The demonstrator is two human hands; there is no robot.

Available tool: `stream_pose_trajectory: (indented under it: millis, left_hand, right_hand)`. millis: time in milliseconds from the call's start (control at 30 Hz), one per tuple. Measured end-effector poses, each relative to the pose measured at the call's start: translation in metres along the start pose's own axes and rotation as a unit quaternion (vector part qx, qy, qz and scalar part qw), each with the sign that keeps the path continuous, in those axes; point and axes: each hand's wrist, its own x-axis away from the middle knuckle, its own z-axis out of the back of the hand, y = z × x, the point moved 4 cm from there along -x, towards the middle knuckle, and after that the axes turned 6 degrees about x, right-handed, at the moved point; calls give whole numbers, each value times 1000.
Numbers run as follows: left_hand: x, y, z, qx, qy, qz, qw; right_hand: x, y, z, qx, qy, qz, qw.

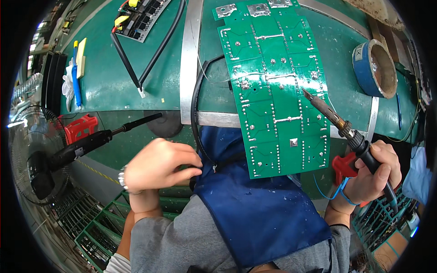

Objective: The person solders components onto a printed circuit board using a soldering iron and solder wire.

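Observation:
My right hand [382, 170] is wrapped round the black handle of a soldering iron [342, 125]. The iron's dark tip points up and left, over the right part of a long green circuit board [284, 102]; I cannot tell whether it touches. Rows of solder joints and thick solder bars cover the board's upper face. My left hand [161, 164] hovers left of the blue apron [259, 214], thumb and fingers loosely bent with a gap between them and nothing visible inside. Close to its fingertips hangs the bare end of a black cable [195, 109], which runs to the board.
A blue round pot [364, 68] stands at the right of the green bench [159, 91]. Another circuit assembly [141, 20] with black cables lies at the back left, near a blue pen-like tool [76, 86]. A fan [38, 159] is at the far left. A blue strap [342, 191] circles my right wrist.

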Motion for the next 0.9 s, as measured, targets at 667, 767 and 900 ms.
stream_pose_trajectory:
  millis: [667, 767, 900]
  left_hand:
    - [-49, 29, 14, -29, 495, -151, 855]
    - [-37, 31, 5, -28, 503, -140, 853]
    - [-35, 35, -8, -25, 483, -162, 860]
  right_hand:
    - [0, -6, 46, 258, 205, -72, 941]
    - [0, -17, 32, 135, 78, 13, 988]
    - [-15, -25, 0, 38, -91, 55, 994]
